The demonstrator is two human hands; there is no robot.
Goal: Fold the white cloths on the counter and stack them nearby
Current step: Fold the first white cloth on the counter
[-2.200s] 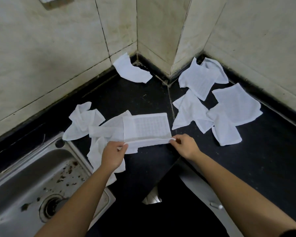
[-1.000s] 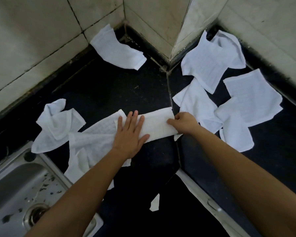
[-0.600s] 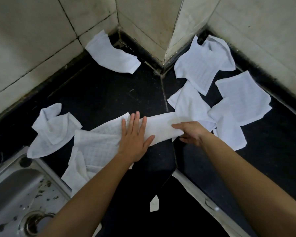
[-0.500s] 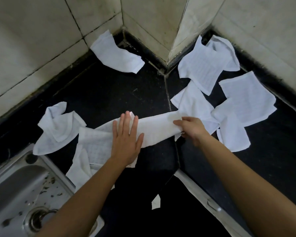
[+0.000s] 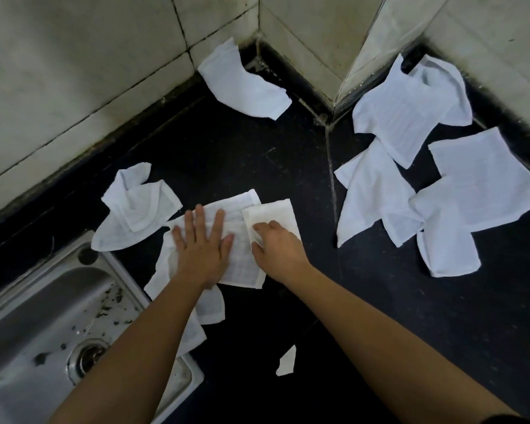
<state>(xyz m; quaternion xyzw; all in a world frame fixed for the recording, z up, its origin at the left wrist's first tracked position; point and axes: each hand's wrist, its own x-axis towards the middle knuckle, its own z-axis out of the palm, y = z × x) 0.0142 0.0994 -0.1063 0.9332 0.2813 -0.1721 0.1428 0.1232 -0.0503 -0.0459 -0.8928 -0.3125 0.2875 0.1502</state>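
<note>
White folded cloth (image 5: 273, 213) is pinched at its near-left edge in the grip of the right hand (image 5: 277, 249); the left hand (image 5: 202, 249) presses flat on an unfolded cloth (image 5: 242, 264) just left. Loose cloths (image 5: 484, 179) lie rightward on the surface (image 5: 227, 154), nearer that hand.

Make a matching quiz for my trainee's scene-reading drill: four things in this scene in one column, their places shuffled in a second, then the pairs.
Things:
1. folded cloth
2. crumpled cloth
3. sink
4. left hand

Places:
A. set in the counter, lower left of the view
B. pressed flat on the spread cloth
C. partly under the right hand
D. by the sink's far edge, left of the spread cloth

Pairs: 1-C, 2-D, 3-A, 4-B
</note>
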